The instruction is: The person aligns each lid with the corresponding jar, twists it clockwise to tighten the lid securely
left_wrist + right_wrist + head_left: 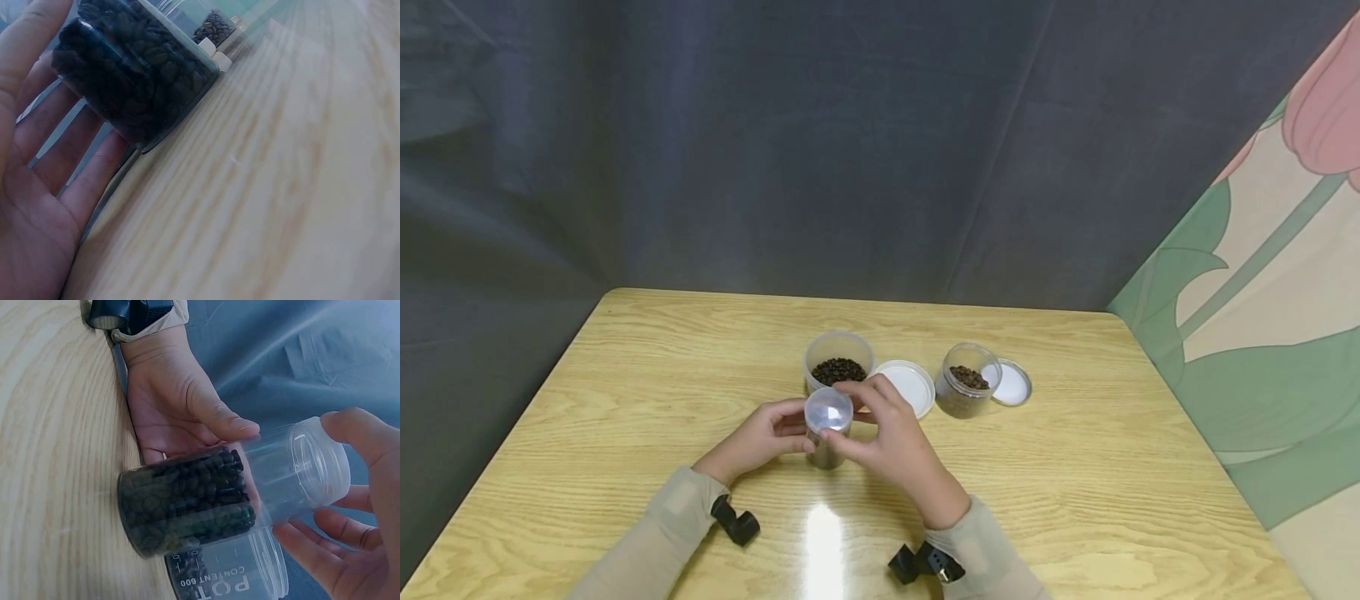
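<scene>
A tall clear jar, partly filled with dark coffee beans, stands upright on the table near its middle. On its mouth sits a translucent lid. My left hand holds the jar's side, its thumb on the near side and its fingers behind, as the left wrist view shows. The right hand grips the lid's rim between thumb and fingers. Just behind the jar is a wider clear tub of dark beans, lidless and with printed lettering; the held jar and hands hide part of it.
Right of the tub, a white lid lies flat. Beyond it stands an uncovered clear jar of browner beans, with a silver-rimmed lid beside it. A dark curtain hangs behind the wooden table.
</scene>
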{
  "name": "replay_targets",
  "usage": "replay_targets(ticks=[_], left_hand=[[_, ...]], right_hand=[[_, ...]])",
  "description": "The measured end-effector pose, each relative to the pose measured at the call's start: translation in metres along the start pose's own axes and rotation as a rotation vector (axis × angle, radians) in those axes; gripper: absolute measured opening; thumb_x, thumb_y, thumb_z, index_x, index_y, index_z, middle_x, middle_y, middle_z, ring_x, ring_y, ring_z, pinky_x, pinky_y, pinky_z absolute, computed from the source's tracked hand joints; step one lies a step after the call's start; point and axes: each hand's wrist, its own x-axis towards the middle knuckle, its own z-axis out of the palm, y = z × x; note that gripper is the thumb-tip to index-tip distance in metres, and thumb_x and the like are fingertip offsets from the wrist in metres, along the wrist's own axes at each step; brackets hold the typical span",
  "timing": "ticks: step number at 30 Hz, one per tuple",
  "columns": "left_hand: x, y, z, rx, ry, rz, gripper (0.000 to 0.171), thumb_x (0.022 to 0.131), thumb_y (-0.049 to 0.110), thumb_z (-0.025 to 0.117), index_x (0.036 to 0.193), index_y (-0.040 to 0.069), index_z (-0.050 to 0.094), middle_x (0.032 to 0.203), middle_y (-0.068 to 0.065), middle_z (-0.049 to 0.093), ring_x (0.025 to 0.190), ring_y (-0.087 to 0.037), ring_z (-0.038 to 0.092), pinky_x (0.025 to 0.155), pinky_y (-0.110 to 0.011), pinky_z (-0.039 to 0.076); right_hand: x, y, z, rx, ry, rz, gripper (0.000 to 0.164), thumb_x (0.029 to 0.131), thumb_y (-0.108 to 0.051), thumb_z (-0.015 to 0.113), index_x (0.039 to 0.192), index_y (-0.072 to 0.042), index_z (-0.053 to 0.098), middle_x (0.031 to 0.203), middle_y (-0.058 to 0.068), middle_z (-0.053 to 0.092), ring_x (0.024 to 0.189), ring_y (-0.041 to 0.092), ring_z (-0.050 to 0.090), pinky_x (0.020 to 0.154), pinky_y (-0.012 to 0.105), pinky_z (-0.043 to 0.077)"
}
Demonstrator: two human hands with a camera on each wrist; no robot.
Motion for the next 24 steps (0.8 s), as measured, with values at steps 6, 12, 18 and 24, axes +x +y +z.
replay_targets(ticks=[6,12,18,24], left_hand=[[0.0001,-0.0004,-0.0005,0.000,-0.004,0.007,0.068,0.091,0.023,0.076,0.141,-0.014,0.047,0.141,-0.035,0.049,0.117,0.000,0.060,0.105,-0.026,0.052],[0.0008,-0.0002,-0.0001,0.002,-0.004,0.007,0.070,0.090,0.025,0.076,0.142,-0.013,0.048,0.142,-0.034,0.050,0.118,0.000,0.060,0.106,-0.027,0.051],[0.0009,-0.0009,-0.0002,-0.003,-0.003,-0.013,0.070,0.090,0.025,0.076,0.142,-0.012,0.048,0.142,-0.033,0.050,0.118,0.000,0.060,0.106,-0.026,0.051],[0.0001,-0.0010,-0.0006,-0.004,-0.003,-0.011,0.068,0.091,0.023,0.076,0.142,-0.011,0.048,0.142,-0.033,0.050,0.118,-0.002,0.060,0.106,-0.027,0.051]], right_hand=[[0.0006,0.0023,-0.0005,0.014,-0.007,0.000,0.053,0.082,-0.013,0.086,0.129,-0.003,0.064,0.108,0.006,0.055,0.100,0.021,0.063,0.088,0.021,0.060],[0.0001,0.0050,-0.0035,0.016,-0.029,-0.020,0.061,0.083,-0.013,0.084,0.138,-0.005,0.060,0.109,0.005,0.054,0.101,0.020,0.062,0.089,0.025,0.060],[-0.0005,0.0047,-0.0044,0.013,-0.045,-0.034,0.056,0.085,-0.013,0.080,0.136,-0.005,0.062,0.111,0.004,0.053,0.103,0.021,0.062,0.090,0.025,0.060],[-0.0002,0.0038,-0.0009,0.010,-0.014,-0.027,0.053,0.084,-0.015,0.085,0.131,-0.007,0.062,0.113,0.005,0.055,0.101,0.020,0.061,0.090,0.024,0.060]])
